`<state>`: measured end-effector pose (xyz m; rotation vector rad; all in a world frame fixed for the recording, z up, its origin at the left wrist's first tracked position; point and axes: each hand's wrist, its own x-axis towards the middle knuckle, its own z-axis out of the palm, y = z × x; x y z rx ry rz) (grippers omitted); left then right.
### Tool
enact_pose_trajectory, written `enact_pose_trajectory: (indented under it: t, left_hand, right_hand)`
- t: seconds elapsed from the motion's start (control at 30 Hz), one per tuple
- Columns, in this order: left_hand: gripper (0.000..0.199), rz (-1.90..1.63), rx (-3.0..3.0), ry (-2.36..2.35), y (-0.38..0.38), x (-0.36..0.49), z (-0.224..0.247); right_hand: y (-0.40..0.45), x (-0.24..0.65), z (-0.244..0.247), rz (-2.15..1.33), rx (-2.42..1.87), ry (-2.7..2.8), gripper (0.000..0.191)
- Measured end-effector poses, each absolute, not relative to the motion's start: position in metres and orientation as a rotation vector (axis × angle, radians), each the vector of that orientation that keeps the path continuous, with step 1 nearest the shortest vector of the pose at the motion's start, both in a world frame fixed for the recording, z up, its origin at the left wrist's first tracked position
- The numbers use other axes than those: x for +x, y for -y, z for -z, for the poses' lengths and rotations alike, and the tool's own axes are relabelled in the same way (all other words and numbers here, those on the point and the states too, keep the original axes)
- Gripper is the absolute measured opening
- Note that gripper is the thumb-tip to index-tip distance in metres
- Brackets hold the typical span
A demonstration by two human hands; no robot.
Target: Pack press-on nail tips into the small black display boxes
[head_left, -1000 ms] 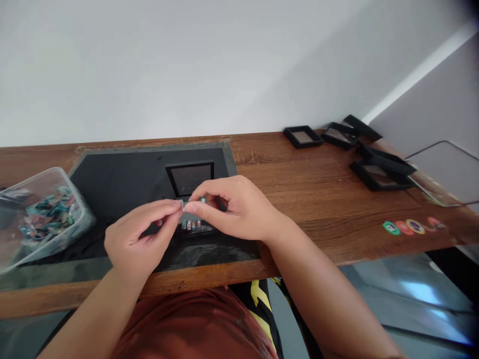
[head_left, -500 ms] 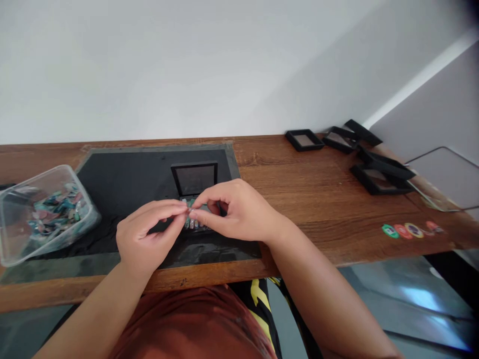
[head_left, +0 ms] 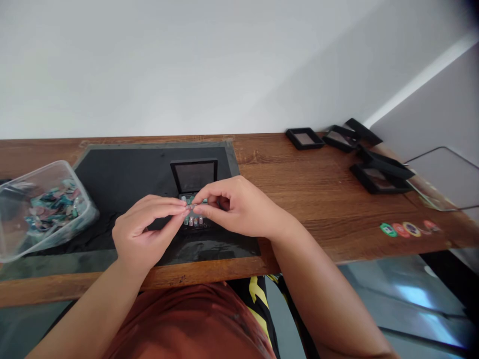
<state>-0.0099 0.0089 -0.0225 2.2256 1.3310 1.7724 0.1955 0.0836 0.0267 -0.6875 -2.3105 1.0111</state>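
Moved: the fingertips (head_left: 181,203) and black case (head_left: 196,175) sit slightly farther right than a second ago.
Left hand (head_left: 144,229): thumb and forefinger pinching a small piece (head_left: 190,206), near frame centre.
Right hand (head_left: 234,205): thumb and forefinger pinching its right end.
Case: behind the fingertips, lid raised, shiny nail-shaped pieces (head_left: 191,221) inside.
Clear tub (head_left: 93,215): left edge, holding colourful packets (head_left: 54,207).

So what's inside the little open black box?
The box holds small shiny pieces, with a row along the front. The right hand covers part of it; I can't see underneath.
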Motion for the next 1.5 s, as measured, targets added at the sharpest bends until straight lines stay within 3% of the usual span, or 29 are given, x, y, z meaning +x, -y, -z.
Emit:
enact_pose_trajectory:
  t: [0.53, 0.83, 1.5]
  left_hand:
    - [0.03, -1.799, 2.269, -1.408, -0.0113, -0.0126, 0.0216]
    - [0.051, -1.804, 2.312, -1.347, -0.0114, -0.0122, 0.0222]
    - [0.069, -1.739, 2.321, -1.308, -0.0088, -0.009, 0.0225]
  right_hand:
    - [-0.0838, 0.1988, -0.0291, -1.001, -0.638, 2.29, 0.019]
    - [-0.082, 0.1989, -0.0314, -0.954, -0.578, 2.26, 0.023]
    - [-0.0808, 0.1968, -0.0289, -0.94, -0.616, 2.209, 0.026]
